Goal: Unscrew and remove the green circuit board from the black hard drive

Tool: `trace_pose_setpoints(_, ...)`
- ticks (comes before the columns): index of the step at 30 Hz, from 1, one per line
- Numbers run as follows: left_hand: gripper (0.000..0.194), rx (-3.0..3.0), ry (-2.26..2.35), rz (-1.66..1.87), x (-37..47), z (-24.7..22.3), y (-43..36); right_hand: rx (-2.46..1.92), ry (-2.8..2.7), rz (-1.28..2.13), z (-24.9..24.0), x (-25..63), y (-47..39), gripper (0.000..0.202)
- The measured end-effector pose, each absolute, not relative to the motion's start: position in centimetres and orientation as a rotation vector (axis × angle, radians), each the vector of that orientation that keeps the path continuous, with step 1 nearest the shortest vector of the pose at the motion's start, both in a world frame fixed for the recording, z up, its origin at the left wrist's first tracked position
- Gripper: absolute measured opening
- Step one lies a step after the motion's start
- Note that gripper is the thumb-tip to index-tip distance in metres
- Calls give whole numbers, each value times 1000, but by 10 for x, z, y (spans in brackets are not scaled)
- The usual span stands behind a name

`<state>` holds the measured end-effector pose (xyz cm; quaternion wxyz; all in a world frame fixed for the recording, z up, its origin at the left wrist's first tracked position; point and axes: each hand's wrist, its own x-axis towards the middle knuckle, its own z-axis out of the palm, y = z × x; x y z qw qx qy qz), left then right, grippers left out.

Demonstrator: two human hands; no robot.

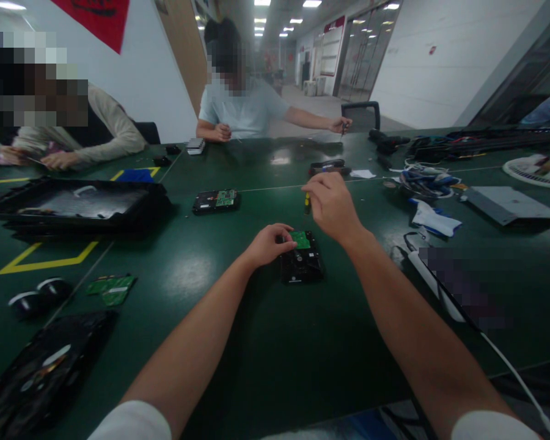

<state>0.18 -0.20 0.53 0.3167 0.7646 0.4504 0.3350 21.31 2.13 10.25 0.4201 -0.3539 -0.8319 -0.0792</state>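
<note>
A black hard drive [301, 267] with a green circuit board [301, 239] facing up lies on the table in front of me. My left hand [271, 244] is at its upper left corner, with thumb and fingers bent in over the drive's edge and board. Above the board, my right hand [330, 205] has its fingers closed round a screwdriver [307, 203] with a yellow and black handle. The handle stands nearly upright, pointing down. Its tip is too small to make out, so contact with the board cannot be judged.
Another hard drive [216, 200] lies farther left. Black trays [77, 201], loose green boards [112, 288] and a black casing [46, 373] are on the left. To the right are a cable bundle [428, 181], a glove [435, 218] and a metal box [516, 205]. Two people sit across.
</note>
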Motion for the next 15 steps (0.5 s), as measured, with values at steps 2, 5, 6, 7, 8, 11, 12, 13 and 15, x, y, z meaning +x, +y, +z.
trace_pose_setpoints(2, 15, 2010, 1203, 873, 2, 5, -2, -894, -2048, -163, 102, 213, 22, 28)
trace_pose_setpoints(5, 15, 2017, 1190, 876, 1, 5, -2, -908, -1960, -87, 100, 212, 22, 17)
trace_pose_setpoints(6, 15, 2019, 1183, 878, 1, 5, -2, -919, -1925, -52, 99, 211, 23, 14)
trace_pose_setpoints(7, 16, 2018, 1179, 878, 1, 5, -2, -932, -1892, -13, 98, 210, 23, 12)
trace_pose_setpoints(8, 16, 2016, 1181, 878, 1, 5, -1, -945, -1863, 26, 97, 210, 24, 10)
trace_pose_setpoints(11, 15, 2007, 1191, 879, 1, 5, -1, -967, -1798, 117, 93, 209, 26, 10)
trace_pose_setpoints(12, 15, 2005, 1190, 879, 1, 5, -1, -970, -1783, 141, 91, 209, 27, 11)
trace_pose_setpoints(13, 15, 2004, 1189, 877, 1, 5, -1, -970, -1764, 178, 89, 208, 28, 13)
trace_pose_setpoints(15, 16, 2002, 1188, 874, 1, 5, -2, -955, -1728, 325, 85, 206, 31, 16)
